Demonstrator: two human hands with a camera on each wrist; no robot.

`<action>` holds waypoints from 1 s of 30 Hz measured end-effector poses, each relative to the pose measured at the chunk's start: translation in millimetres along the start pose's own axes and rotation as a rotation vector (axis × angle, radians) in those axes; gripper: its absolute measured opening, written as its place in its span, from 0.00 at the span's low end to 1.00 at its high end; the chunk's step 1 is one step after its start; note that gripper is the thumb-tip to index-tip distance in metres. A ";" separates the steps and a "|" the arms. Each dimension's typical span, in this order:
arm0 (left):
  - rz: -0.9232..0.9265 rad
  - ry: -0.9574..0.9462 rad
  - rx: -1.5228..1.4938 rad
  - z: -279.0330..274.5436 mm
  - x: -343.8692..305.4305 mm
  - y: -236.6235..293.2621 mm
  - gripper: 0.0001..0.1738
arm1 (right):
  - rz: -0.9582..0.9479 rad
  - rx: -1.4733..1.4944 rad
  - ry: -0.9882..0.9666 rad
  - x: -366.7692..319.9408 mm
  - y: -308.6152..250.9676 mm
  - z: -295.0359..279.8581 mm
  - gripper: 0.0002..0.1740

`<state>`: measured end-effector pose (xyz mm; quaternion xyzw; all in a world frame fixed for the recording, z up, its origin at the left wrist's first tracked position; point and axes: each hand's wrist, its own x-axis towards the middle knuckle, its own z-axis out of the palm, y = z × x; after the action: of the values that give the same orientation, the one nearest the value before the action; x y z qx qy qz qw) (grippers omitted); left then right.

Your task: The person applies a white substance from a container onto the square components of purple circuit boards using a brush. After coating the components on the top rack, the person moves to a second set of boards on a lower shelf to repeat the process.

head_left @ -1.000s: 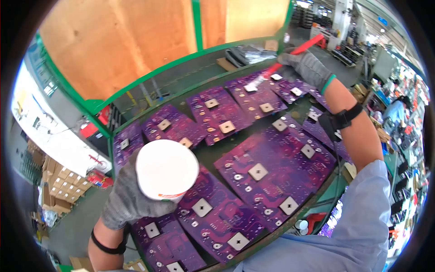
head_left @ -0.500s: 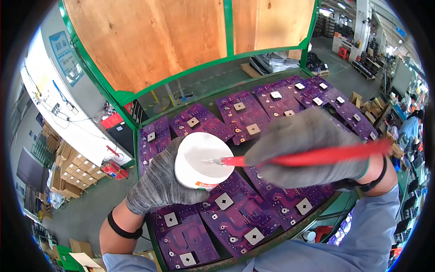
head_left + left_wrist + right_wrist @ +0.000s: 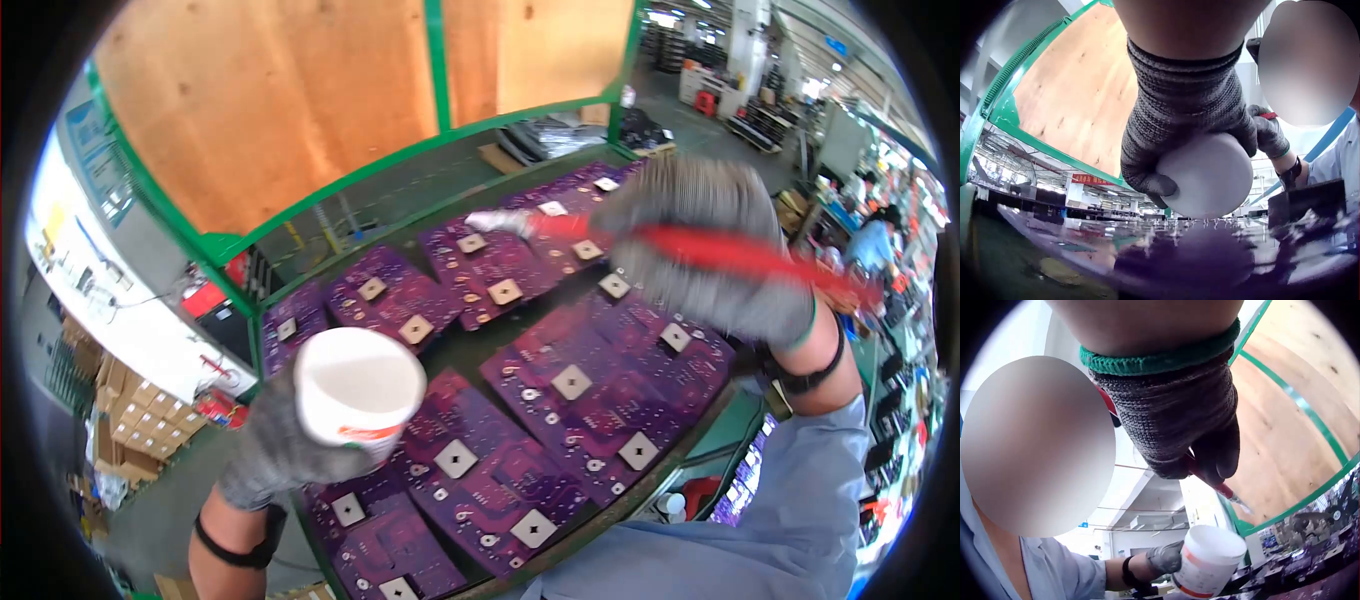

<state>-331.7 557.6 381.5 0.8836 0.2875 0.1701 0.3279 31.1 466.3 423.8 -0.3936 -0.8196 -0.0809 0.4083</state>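
Open air over the purple circuit boards [image 3: 530, 420], middle and near right! At near left the white tub [image 3: 358, 385] blocks the way; across the far right, the red-handled brush [image 3: 690, 240]. Farther still, the wooden panel [image 3: 270, 110] walls off the far side.

Boards [image 3: 620, 340] are purple, the tub [image 3: 360, 390] white, the brush handle [image 3: 725, 252] red.

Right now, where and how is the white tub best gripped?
Take the tub by its outer wall below the rim, likely from the person's left, as the left hand does: the round side suits wrapped fingers, and the open top is left uncovered.
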 end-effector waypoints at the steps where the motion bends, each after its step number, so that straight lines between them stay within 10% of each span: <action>1: -0.115 0.108 -0.162 3.4 -11.9 -27.0 0.47 | 0.323 0.266 0.017 -6.1 3.7 -13.7 0.08; 9: -0.172 0.192 -0.557 16.6 -50.9 -81.7 0.62 | 0.986 0.436 0.054 -44.9 127.7 -43.3 0.18; 30: -0.235 0.116 -0.249 14.5 -69.5 -95.9 0.70 | 0.949 0.283 -0.013 -50.9 155.4 -51.1 0.17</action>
<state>-416.6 567.0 298.2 0.7852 0.3839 0.2155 0.4354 190.8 518.8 390.5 -0.6646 -0.5554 0.2284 0.4446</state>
